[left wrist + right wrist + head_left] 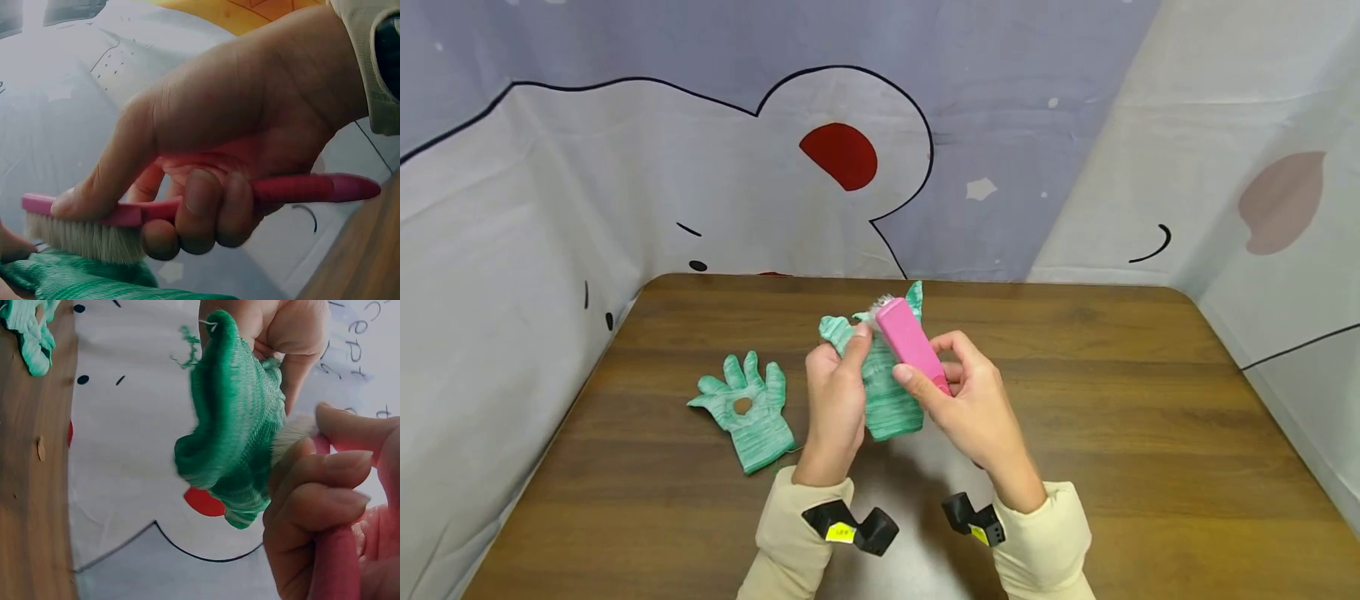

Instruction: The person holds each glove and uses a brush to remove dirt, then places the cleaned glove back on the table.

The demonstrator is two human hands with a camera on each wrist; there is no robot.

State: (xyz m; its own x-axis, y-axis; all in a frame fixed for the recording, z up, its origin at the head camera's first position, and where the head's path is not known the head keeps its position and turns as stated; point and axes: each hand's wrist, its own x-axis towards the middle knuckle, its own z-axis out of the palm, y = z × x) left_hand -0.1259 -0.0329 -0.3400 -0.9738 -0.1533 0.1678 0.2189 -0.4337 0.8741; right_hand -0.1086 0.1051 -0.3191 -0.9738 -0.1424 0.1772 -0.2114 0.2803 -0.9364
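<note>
A green-and-white knitted glove (891,400) is held up over the table by my left hand (835,400), thumb on the near side. My right hand (977,400) grips a pink brush (910,337) by its handle. In the left wrist view, the right thumb lies along the back of the brush head while the fingers curl round the handle. Pale bristles (87,240) are right at the glove's green fabric (100,278). The right wrist view shows the glove (237,425) hanging from the left hand, a loose green thread beside it.
A matching green glove (763,433) lies flat on the wooden table (1150,433), left of my hands, with a brown oval spot in its palm. Printed fabric (715,183) stands behind the table and along its sides. Each wrist carries a small black camera (876,531).
</note>
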